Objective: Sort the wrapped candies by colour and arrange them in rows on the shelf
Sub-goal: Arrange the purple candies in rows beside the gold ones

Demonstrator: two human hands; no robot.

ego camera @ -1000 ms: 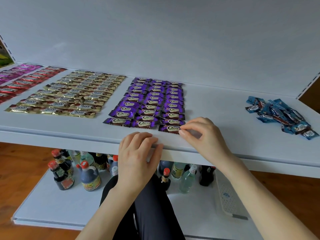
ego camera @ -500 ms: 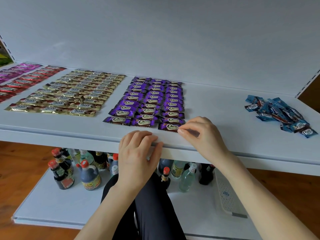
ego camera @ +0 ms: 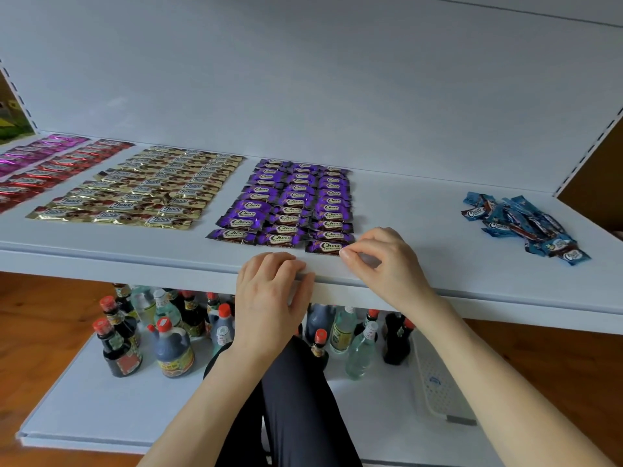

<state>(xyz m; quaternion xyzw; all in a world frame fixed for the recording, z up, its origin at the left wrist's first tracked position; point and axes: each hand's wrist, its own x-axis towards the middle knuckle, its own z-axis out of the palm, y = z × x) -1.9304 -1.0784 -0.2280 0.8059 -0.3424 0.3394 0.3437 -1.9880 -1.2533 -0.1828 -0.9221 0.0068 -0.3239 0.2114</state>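
Candies lie sorted by colour across the white shelf (ego camera: pixel 421 210) in front of us. At the far left we see pink candies (ego camera: pixel 37 151), then red candies (ego camera: pixel 50 173) beside them, both in rows that run off the left edge of view. Next come the gold candies (ego camera: pixel 141 190), laid in neat rows, and to their right the purple candies (ego camera: pixel 290 200), set in three columns reaching from the back wall toward the front edge. Well apart on the right, the blue candies (ego camera: pixel 522 224) sit in a loose, unsorted heap.

Our right hand (ego camera: pixel 384 261) rests on the shelf just beside the purple block. Its fingers (ego camera: pixel 347 252) are pinched together, thumb and forefinger closed on the right end of the nearest purple candy (ego camera: pixel 325 246), which lies flat at the front of the right-hand column, a little forward of the two front candies beside it.

Our left hand (ego camera: pixel 269 298) holds no candy. Its fingers (ego camera: pixel 283 261) are curled over the shelf's front lip, with the thumb against the edge face, near the right hand but not touching it.

Below the shelf, on a lower shelf (ego camera: pixel 84 399), stand dark sauce bottles (ego camera: pixel 172 348) with red caps and some clear bottles (ego camera: pixel 360 355). A white perforated tray (ego camera: pixel 435 382) lies to their right. A dark-clad knee (ego camera: pixel 296 399) shows between our forearms.
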